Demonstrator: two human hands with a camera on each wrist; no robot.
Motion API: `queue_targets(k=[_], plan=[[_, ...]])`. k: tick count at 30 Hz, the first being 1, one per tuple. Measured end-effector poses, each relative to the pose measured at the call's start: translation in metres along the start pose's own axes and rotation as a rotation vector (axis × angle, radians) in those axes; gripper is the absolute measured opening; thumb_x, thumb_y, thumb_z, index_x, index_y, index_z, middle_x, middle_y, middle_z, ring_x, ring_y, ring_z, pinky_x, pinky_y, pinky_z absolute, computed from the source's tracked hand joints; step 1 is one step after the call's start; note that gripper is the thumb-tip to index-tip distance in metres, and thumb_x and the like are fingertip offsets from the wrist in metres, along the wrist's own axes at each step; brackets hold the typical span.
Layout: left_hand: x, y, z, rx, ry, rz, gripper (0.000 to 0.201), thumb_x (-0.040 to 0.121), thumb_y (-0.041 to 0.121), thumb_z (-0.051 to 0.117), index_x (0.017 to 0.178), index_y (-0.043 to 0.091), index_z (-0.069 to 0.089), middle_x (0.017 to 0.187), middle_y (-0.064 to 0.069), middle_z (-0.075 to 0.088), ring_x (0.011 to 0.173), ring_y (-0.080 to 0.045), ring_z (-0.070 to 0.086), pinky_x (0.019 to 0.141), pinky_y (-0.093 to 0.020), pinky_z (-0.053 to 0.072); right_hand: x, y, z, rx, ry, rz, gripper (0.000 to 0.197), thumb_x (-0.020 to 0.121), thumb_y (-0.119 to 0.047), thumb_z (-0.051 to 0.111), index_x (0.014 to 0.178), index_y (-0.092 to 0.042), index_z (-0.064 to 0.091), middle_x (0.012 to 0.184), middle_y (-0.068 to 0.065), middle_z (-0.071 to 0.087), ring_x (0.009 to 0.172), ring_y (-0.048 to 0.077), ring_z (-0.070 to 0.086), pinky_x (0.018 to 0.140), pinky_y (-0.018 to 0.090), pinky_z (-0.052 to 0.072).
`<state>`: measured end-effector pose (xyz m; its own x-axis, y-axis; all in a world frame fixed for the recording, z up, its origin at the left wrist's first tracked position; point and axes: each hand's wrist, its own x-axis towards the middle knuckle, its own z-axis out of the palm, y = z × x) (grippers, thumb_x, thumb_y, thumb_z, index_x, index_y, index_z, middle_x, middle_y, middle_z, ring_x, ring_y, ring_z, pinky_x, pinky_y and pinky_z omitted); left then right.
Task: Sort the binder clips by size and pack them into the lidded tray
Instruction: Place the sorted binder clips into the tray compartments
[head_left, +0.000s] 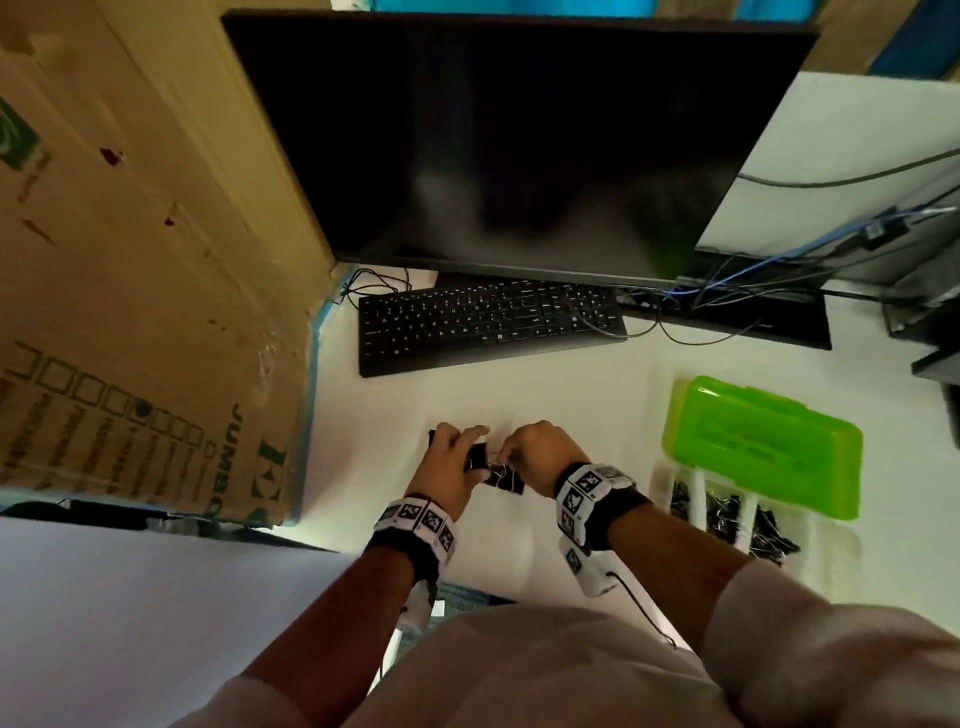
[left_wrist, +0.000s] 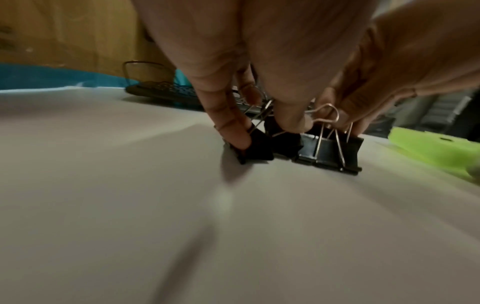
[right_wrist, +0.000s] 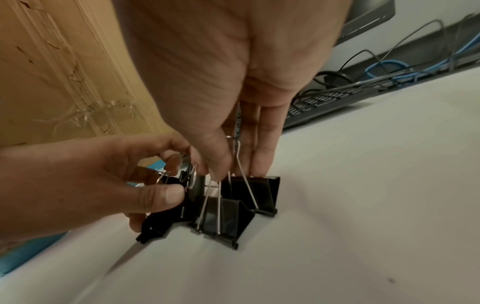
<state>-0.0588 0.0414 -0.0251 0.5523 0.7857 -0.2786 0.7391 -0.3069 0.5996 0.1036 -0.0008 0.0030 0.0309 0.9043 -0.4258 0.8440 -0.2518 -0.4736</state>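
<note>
**A:** While both hands crowd over the white bench (head_left: 597, 395), the left hand (head_left: 447, 467) has its fingers (left_wrist: 233, 131) curled down onto a cluster of black binder clips (left_wrist: 262, 148); thumb and fingertips pinch among the wire handles; those clips rest on the bench.

**B:** And the right hand (head_left: 535, 452) is just beside it, nearly touching; its fingers (right_wrist: 257, 148) and thumb pinch the silver wire handles of the large binder clips (right_wrist: 249, 207); two big black ones stand side by side on the bench, handles up.

**A:** How many clips sit under the left hand I cannot tell; they overlap, and the picture is blurred there.

**B:** Off to the right lies the tray (head_left: 670, 488), clear, with divided compartments; dark clips already fill several of them; its green lid (head_left: 763, 441) is swung open and lies across the far part of the tray.

**A:** Further back, a black keyboard (head_left: 488, 322) under a dark monitor (head_left: 493, 140); cables (head_left: 769, 260) trail to the right; a big cardboard box (head_left: 135, 291) stands at the left edge of the bench.
</note>
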Motion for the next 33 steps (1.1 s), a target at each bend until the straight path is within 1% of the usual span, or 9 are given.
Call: queue_targets(k=[3,6,8,12,18,22,25,29,33], plan=[[0.01,0.009,0.006,0.08,-0.068,0.04,0.038,0.085,0.012,0.065,0.121,0.012,0.055,0.118,-0.007,0.037,0.102,-0.021,0.049,0.099,-0.029,0.042,-0.008,0.011,-0.006,0.003,0.026,0.028,0.027,0.084,-0.012,0.054,0.095,-0.027,0.073,0.104,0.004,0.071,0.091,0.025,0.065,0.08,0.03,0.051],[0.013,0.012,0.009,0.045,-0.067,0.035,0.015,0.086,0.007,0.062,0.101,0.007,0.061,0.106,0.003,0.036,0.092,-0.019,0.049,0.091,-0.035,0.048,-0.018,0.021,-0.014,0.058,0.042,0.073,0.029,0.084,-0.008,0.052,0.092,-0.026,0.074,0.103,0.004,0.071,0.092,0.025,0.065,0.082,0.03,0.051],[0.015,0.012,0.015,0.025,-0.038,0.074,0.006,0.087,0.005,0.059,0.093,0.006,0.062,0.1,0.006,0.038,0.088,-0.017,0.051,0.085,-0.029,0.047,-0.027,0.031,-0.021,0.098,0.056,0.091,0.03,0.083,-0.006,0.053,0.099,-0.024,0.072,0.105,0.005,0.071,0.095,0.025,0.065,0.085,0.032,0.052],[0.015,0.021,0.017,0.089,-0.009,0.147,0.008,0.091,0.009,0.054,0.09,0.005,0.061,0.095,0.007,0.043,0.08,-0.011,0.046,0.071,-0.014,0.032,-0.043,0.049,-0.029,0.165,0.076,0.139,0.035,0.082,-0.008,0.061,0.113,-0.02,0.068,0.106,0.007,0.072,0.1,0.024,0.065,0.09,0.029,0.05],[0.019,0.055,0.014,0.1,0.012,0.226,0.014,0.09,0.007,0.05,0.079,0.008,0.059,0.085,0.006,0.046,0.071,-0.014,0.047,0.064,-0.019,0.032,-0.069,0.068,-0.045,0.248,0.192,0.178,0.025,0.077,-0.006,0.066,0.099,-0.015,0.074,0.097,0.006,0.075,0.092,0.019,0.068,0.084,0.021,0.049],[0.026,0.101,0.006,0.085,0.026,0.282,0.013,0.089,0.01,0.054,0.077,0.011,0.059,0.079,0.005,0.045,0.067,-0.016,0.047,0.063,-0.016,0.03,-0.102,0.088,-0.079,0.343,0.35,0.183,0.02,0.076,-0.001,0.065,0.09,-0.01,0.076,0.091,0.006,0.076,0.083,0.012,0.068,0.081,0.02,0.051],[0.031,0.152,0.006,0.048,0.027,0.358,0.01,0.088,0.012,0.057,0.079,0.01,0.061,0.081,0.005,0.048,0.068,-0.012,0.047,0.06,-0.01,0.028,-0.143,0.114,-0.11,0.399,0.485,0.251,0.015,0.076,-0.009,0.072,0.091,-0.011,0.076,0.09,0.003,0.075,0.082,0.012,0.067,0.082,0.021,0.051],[0.033,0.224,0.028,0.0,0.006,0.489,0.009,0.084,0.007,0.06,0.077,0.011,0.062,0.079,0.004,0.048,0.066,-0.01,0.045,0.062,-0.007,0.028,-0.208,0.165,-0.131,0.486,0.707,0.449,0.012,0.078,-0.009,0.073,0.09,-0.009,0.075,0.08,0.008,0.073,0.05,0.0,0.062,0.059,0.006,0.049],[0.022,0.282,0.067,-0.013,-0.137,0.596,0.011,0.085,0.007,0.059,0.076,0.014,0.061,0.08,0.004,0.048,0.068,-0.007,0.045,0.06,-0.004,0.029,-0.261,0.204,-0.11,0.448,0.757,0.699,0.017,0.076,-0.005,0.071,0.092,-0.006,0.075,0.085,0.014,0.074,0.076,0.022,0.069,0.069,0.015,0.049]])
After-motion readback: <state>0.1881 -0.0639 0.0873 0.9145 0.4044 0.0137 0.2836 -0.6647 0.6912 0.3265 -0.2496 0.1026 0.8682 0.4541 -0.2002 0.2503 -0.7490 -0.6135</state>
